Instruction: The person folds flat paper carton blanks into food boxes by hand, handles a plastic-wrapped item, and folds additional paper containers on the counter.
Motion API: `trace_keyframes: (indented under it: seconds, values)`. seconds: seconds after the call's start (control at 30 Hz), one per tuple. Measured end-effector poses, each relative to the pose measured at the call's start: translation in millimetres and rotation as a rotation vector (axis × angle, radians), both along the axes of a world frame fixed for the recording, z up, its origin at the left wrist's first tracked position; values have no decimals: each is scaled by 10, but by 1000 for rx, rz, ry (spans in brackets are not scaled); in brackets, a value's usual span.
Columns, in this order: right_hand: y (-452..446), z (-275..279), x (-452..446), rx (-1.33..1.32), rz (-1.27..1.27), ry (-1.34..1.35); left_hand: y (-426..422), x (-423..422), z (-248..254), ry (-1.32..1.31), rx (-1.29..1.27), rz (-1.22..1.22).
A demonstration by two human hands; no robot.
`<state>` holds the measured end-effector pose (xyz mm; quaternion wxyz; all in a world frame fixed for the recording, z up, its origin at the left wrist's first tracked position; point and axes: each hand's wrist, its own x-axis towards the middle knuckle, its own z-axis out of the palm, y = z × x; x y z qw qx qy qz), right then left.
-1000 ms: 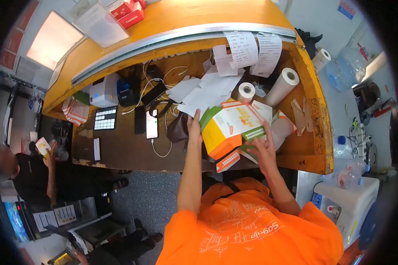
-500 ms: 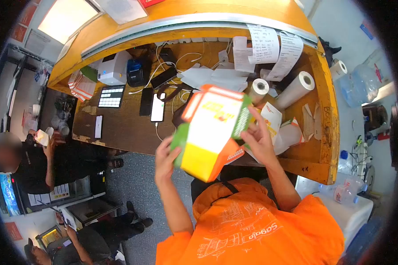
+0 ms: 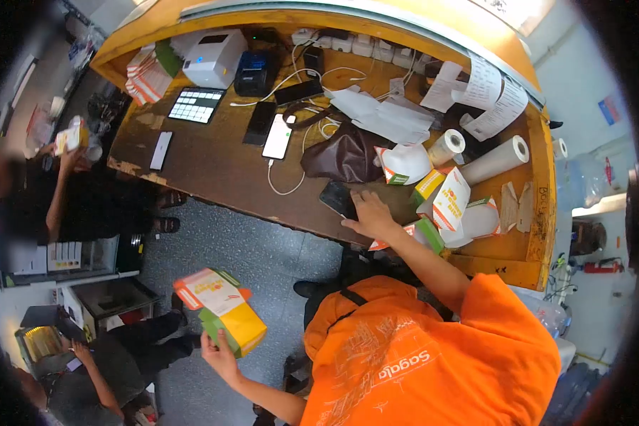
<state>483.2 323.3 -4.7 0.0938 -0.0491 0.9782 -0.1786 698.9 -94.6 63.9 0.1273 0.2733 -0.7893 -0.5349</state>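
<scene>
Around carton (image 3: 227, 309), left hand (image 3: 221, 357) closed

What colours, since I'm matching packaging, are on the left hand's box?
Box: white, yellow, green and orange; best in head view.

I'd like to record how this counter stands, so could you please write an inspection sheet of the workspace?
Surface: brown tabletop, worn and chipped at its left end.
Job's things: printed carton, held off the tabletop; more cartons at the right end.
Clutter: brown bag, loose papers and two pale rolls, crowded toward the right.
Grip: left grip holds the printed carton; right grip is at the dark phone, but whether it grasps it cannot be told.
Cables: white cable loops from the lit phone; more cables run farther back.
Surroundings: speckled floor; two other people at left.
</scene>
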Motion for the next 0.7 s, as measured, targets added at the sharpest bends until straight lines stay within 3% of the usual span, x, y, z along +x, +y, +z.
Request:
trace_keyframes:
  seconds: [0.13, 0.27, 0.33, 0.37, 0.4, 0.47, 0.5, 0.6, 0.67, 0.7]
  values:
    - [-141, -408, -166, 254, 27, -194, 23, 347, -200, -183, -82, -11]
    - [15, -591, -262, 206, -21, -148, -107, 706, -462, -186, 176, 55]
    - [173, -748, -346, 91, 59, -109, -186, 838, -453, -215, 73, -2]
    - [228, -604, -453, -99, 41, -312, -232, 907, -493, -220, 87, 6]
    - [380, -837, -491, -346, -41, -358, -300, 965, -536, -190, 117, 30]
    - [505, -765, -569, -930, -229, -861, -425, 1040, -596, -149, 150, 57]
    - [499, -796, -544, -1227, -315, -900, -490, 1082, -609, -186, 177, 63]
    - [414, -614, -505, -1396, -336, -899, -623, 1106, -753, -227, 206, 57]
    - [163, -595, -538, -1269, -271, -851, -679, 1106, -830, -244, 192, 62]
    - [-96, -466, -500, -999, -251, -732, -655, 1084, -842, -193, 95, 11]
